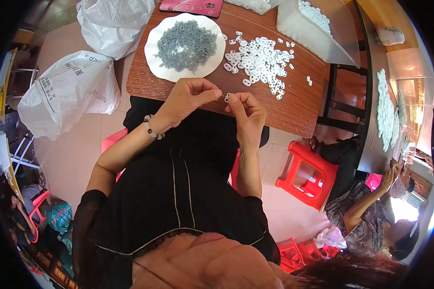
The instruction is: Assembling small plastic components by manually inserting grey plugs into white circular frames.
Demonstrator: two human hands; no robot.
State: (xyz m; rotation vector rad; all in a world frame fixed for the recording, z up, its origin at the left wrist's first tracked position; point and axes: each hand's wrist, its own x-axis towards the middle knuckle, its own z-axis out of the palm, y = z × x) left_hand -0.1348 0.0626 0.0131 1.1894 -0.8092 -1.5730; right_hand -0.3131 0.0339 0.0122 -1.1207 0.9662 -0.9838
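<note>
While the left hand (190,96) pinches its fingertips together, the right hand (246,108) grips a small white ring (227,97) at the desk (294,108) edge, its direction unclear.

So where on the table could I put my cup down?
Bare patches of the brown wooden table: right of the pile of small white plastic rings, and the near-left corner below the white round plate of grey pieces. The middle is crowded, and both hands work at the near edge.

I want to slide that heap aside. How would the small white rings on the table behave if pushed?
The white rings look like small hard plastic, so probably light and stiff. They lie loose and flat on the wooden table, so a push would likely scatter rather than roll them.
</note>
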